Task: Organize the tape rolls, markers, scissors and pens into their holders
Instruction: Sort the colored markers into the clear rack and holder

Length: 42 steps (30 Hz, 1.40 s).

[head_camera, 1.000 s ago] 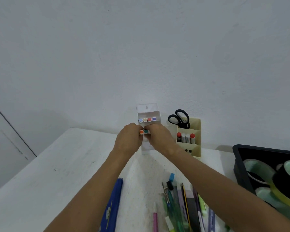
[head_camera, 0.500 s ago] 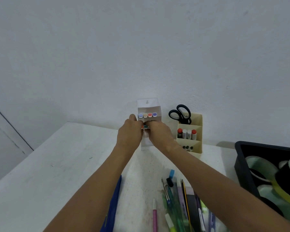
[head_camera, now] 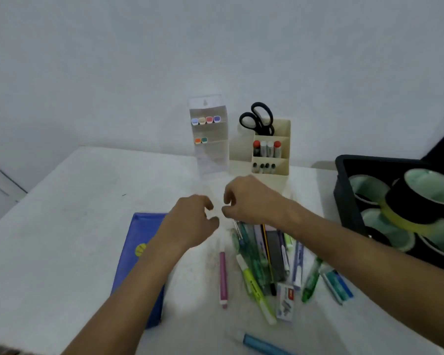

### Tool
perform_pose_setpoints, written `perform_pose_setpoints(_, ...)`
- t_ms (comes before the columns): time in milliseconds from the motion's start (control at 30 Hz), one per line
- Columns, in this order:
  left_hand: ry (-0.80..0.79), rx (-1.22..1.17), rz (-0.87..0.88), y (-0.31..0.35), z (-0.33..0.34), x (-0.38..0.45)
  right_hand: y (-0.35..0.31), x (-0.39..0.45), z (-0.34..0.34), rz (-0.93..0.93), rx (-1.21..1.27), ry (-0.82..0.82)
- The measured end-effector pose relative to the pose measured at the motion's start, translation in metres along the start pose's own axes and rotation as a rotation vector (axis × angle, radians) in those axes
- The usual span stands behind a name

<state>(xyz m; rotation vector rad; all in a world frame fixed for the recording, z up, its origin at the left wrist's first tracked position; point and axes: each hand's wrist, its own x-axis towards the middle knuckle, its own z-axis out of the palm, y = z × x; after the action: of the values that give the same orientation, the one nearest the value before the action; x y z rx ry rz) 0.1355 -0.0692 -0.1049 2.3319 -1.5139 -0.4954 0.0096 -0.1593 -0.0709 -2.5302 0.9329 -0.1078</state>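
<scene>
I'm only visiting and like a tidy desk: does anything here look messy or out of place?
Yes. A loose heap of pens and highlighters lies criss-crossed on the table, not in holders. In the black bin, one tape roll sits tilted on the others.

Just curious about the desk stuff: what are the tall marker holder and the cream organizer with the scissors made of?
The marker holder looks like clear glossy plastic; the wall shows through it. The cream organizer seems opaque matte plastic, possibly card, with thin flat dividers.
</scene>
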Motion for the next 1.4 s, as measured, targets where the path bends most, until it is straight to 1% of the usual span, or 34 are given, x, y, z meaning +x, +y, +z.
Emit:
perform_pose_setpoints(33, -0.106, -0.036, -0.031, -0.002, 0.009, -0.017, 0.002, -0.020, 0.007, 0.028, -0.001, -0.081)
perform_pose_setpoints(67, -0.174, -0.064, -0.055, -0.005, 0.017, -0.032, 0.005, -0.038, 0.014, 0.061, 0.003, -0.152)
perform_pose_setpoints(133, -0.231, -0.084, -0.101, -0.010, 0.035, -0.055, 0.010, -0.071, 0.028, 0.132, 0.010, -0.259)
perform_pose_setpoints(200, -0.245, -0.095, -0.169, -0.014, 0.048, -0.070, 0.014, -0.097, 0.042, 0.174, -0.003, -0.305)
perform_pose_setpoints(300, -0.246, -0.110, -0.204, -0.012, 0.064, -0.085, 0.017, -0.127, 0.060, 0.223, -0.049, -0.286)
perform_pose_setpoints(433, -0.158, -0.064, -0.179, -0.003, 0.071, -0.096, 0.016, -0.141, 0.073, 0.209, -0.175, -0.221)
perform_pose_setpoints(567, -0.120, -0.070, -0.186, -0.001, 0.070, -0.096, 0.015, -0.140, 0.079, 0.201, -0.154, -0.216)
perform_pose_setpoints(733, 0.038, -0.101, -0.187, 0.001, 0.048, -0.079, 0.016, -0.115, 0.056, 0.212, -0.039, -0.096)
perform_pose_setpoints(833, 0.155, -0.193, -0.125, 0.006, 0.027, -0.065, 0.015, -0.089, 0.034, 0.209, 0.027, -0.012)
perform_pose_setpoints(933, 0.301, -0.260, -0.008, 0.013, 0.003, -0.046, 0.013, -0.059, 0.011, 0.180, 0.138, 0.162)
perform_pose_setpoints(1000, 0.410, -0.254, 0.025, 0.018, -0.020, -0.027, 0.007, -0.039, -0.008, 0.128, 0.201, 0.271)
perform_pose_setpoints(1033, 0.439, -0.243, 0.033, 0.021, -0.030, -0.018, 0.005, -0.031, -0.015, 0.108, 0.219, 0.308)
perform_pose_setpoints(1100, 0.465, -0.255, 0.038, 0.027, -0.049, -0.002, 0.001, -0.015, -0.028, 0.066, 0.190, 0.392)
perform_pose_setpoints(1167, 0.475, -0.254, 0.057, 0.030, -0.064, 0.011, 0.000, 0.000, -0.037, 0.037, 0.129, 0.439)
perform_pose_setpoints(1300, 0.463, -0.131, 0.128, 0.027, -0.072, 0.033, 0.005, 0.020, -0.041, 0.011, 0.022, 0.385)
perform_pose_setpoints(1400, 0.481, -0.163, 0.140, 0.024, -0.069, 0.042, 0.008, 0.026, -0.046, -0.006, 0.071, 0.453)
